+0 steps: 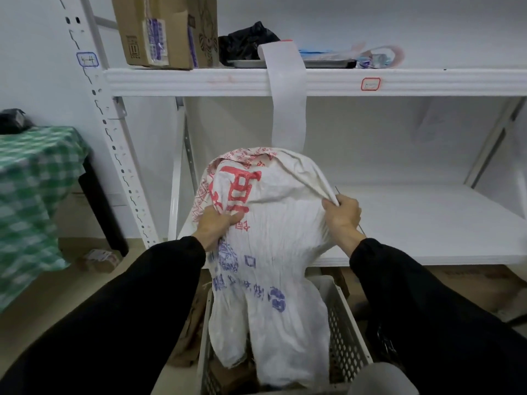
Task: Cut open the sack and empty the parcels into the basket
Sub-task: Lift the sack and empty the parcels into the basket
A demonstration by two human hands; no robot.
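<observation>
From the head view, the sack (pixel 273 252) stands upended with its lower end down inside the basket (pixel 345 337) and its rounded top rising in front of the lower shelf (pixel 413 223). The basket sits on the floor right up against that shelf's front edge. Open space lies above the sack up to the ribbed white rail of the upper shelf (pixel 199 81), and to the right along the flat white shelf board. A paper strip (pixel 285 95) hangs over the rail and ends just behind the sack's top. To the left, past the perforated upright, a table (pixel 28 195) under a green checked cloth stands well apart.

Both hands are clenched on the sack. The left hand (pixel 214 226) has its fingers dug into the cloth on the left side, beside the red print. The right hand (pixel 342 215) pinches a gathered fold at the upper right. Black sleeves cover both arms.

The sack is white woven cloth, deeply creased, printed red above and blue below. The basket is pale plastic with walls pierced by small holes. Brown parcels (pixel 228 377) show in its bottom beside the sack's end. On the upper shelf are a cardboard box (pixel 159 29), a crumpled black bag (pixel 245 38) and a flat metal tray (pixel 328 63).
</observation>
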